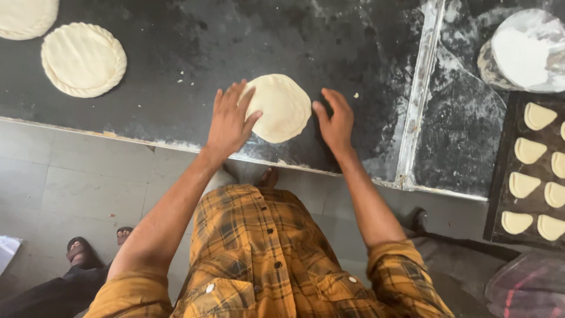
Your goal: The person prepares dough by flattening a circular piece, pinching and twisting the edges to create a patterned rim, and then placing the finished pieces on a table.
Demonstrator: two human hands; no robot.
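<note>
Dough disc [281, 109] — pale, flat, roughly round, smooth-topped, edge plain and a little uneven. It lies on the dark, flour-smeared worktop [194, 59], near the front edge and between the two hands.

Left hand [229, 123]: flat and spread, fingers splayed wide, fingertips resting on the disc's left rim. Holding nothing, only pressing or touching.

Right hand [335, 123]: open, fingers loosely extended, laid on the worktop just beside the disc's right edge; whether a fingertip touches the dough cannot be told. Holds nothing.

Further out — a larger round [83, 59] with a twisted, rope-like border sits well apart at the upper left, and part of another round [26, 17] shows at the corner. A metal strip [418, 94] runs across the worktop to the right of the hands. Beyond it, a floury bowl [524, 50] at the top right, and a dark tray [500, 176] of small half-moon pastries [524, 185] in rows.

Below the worktop: tiled floor [70, 182], the person's yellow plaid shirt [259, 253], and another person's sandalled foot [77, 250] at lower left.
</note>
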